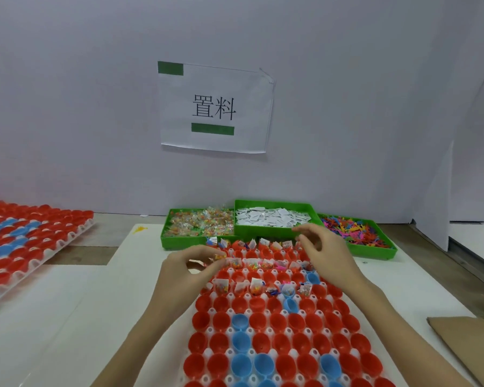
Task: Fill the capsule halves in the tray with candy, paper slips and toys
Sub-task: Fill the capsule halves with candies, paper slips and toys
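Observation:
A white tray (229, 312) of red and blue capsule halves (277, 342) lies in front of me. Its far three rows hold candy packets, paper slips and toys; the nearer rows are bare cups. My left hand (192, 270) hovers at the tray's far left corner and pinches a small candy packet (220, 256) between thumb and fingers. Over the far right of the tray my right hand (323, 248) hangs with fingers loosely curled; whether it holds anything is hidden.
Three green bins stand behind the tray: candy (200, 223), white paper slips (273, 217), coloured toys (355, 229). A second tray of capsule halves (25, 244) lies at left. Brown cardboard (470, 347) sits at right. A paper sign (214, 108) hangs on the wall.

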`<action>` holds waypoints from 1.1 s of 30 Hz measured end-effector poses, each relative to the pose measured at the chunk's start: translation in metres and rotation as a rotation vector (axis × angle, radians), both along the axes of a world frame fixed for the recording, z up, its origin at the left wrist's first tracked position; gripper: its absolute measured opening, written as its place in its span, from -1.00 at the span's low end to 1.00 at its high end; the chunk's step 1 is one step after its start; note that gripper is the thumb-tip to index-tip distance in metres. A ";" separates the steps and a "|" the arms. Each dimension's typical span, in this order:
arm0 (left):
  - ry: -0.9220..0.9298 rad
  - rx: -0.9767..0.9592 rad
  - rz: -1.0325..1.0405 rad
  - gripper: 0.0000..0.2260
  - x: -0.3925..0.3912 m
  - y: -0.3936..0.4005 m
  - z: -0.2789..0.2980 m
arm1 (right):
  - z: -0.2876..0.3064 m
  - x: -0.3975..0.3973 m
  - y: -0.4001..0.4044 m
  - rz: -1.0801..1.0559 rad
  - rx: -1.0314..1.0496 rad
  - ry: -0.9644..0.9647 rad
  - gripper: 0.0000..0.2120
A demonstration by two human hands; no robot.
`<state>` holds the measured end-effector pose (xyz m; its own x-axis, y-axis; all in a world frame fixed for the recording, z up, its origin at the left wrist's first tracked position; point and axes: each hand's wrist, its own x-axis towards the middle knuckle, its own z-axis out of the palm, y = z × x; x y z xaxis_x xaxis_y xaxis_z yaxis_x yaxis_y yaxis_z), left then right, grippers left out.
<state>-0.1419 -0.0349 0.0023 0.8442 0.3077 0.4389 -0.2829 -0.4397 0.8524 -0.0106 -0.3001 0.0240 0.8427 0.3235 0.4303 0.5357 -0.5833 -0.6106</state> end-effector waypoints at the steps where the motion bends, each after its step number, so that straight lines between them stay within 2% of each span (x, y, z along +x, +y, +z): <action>1: -0.012 -0.001 -0.003 -0.88 0.000 0.001 -0.003 | 0.003 0.009 0.006 -0.006 -0.057 -0.015 -0.75; 5: -0.082 0.075 -0.046 -0.79 -0.001 -0.001 -0.013 | 0.019 0.047 0.037 0.009 -0.244 -0.039 -0.70; 10: -0.107 0.012 -0.155 -0.74 -0.003 0.000 -0.016 | 0.024 0.088 0.071 -0.016 -0.481 0.121 -0.69; 15: -0.109 -0.072 -0.212 -0.79 -0.006 0.002 -0.011 | 0.025 0.107 0.080 -0.034 -0.522 0.169 -0.79; 20: -0.103 -0.071 -0.210 -0.77 -0.008 -0.001 -0.008 | 0.020 0.106 0.077 -0.090 -0.420 0.099 -0.89; 26: -0.071 -0.146 -0.193 -0.80 -0.013 -0.005 -0.003 | 0.020 0.087 0.062 -0.138 -0.120 -0.066 -0.89; 29: -0.047 -0.221 -0.183 -0.85 -0.016 -0.009 0.001 | 0.027 0.055 0.054 -0.048 0.057 -0.031 -0.91; 33: 0.001 -0.329 -0.221 -0.90 -0.022 -0.016 0.007 | 0.032 -0.011 0.040 0.218 0.126 0.129 -0.96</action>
<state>-0.1644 -0.0511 0.0097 0.9060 0.2429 0.3467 -0.3397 -0.0717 0.9378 -0.0216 -0.2601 0.0561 0.8096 0.4537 0.3725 0.5533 -0.3777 -0.7424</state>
